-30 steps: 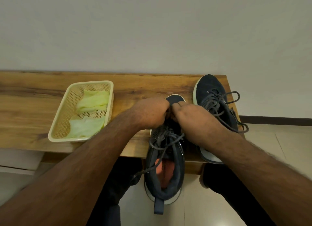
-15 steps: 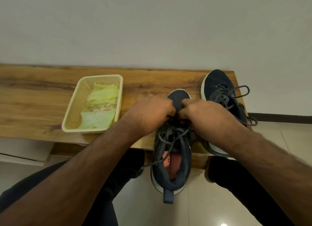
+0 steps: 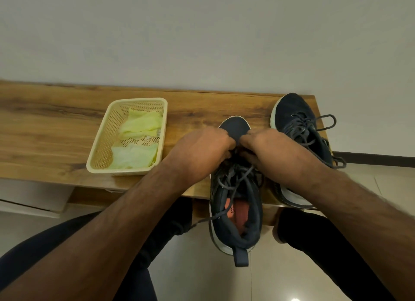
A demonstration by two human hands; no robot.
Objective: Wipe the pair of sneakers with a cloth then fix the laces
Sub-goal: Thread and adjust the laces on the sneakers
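Both hands curl tight over the near sneaker's (image 3: 235,211) laces (image 3: 235,177) — left hand (image 3: 202,148) and right hand (image 3: 267,148) knuckle to knuckle, fingertips hidden. That shoe overhangs the wooden table (image 3: 56,132); the second sneaker (image 3: 296,125) lies just right — cloths (image 3: 139,125) fill the basket (image 3: 98,148).
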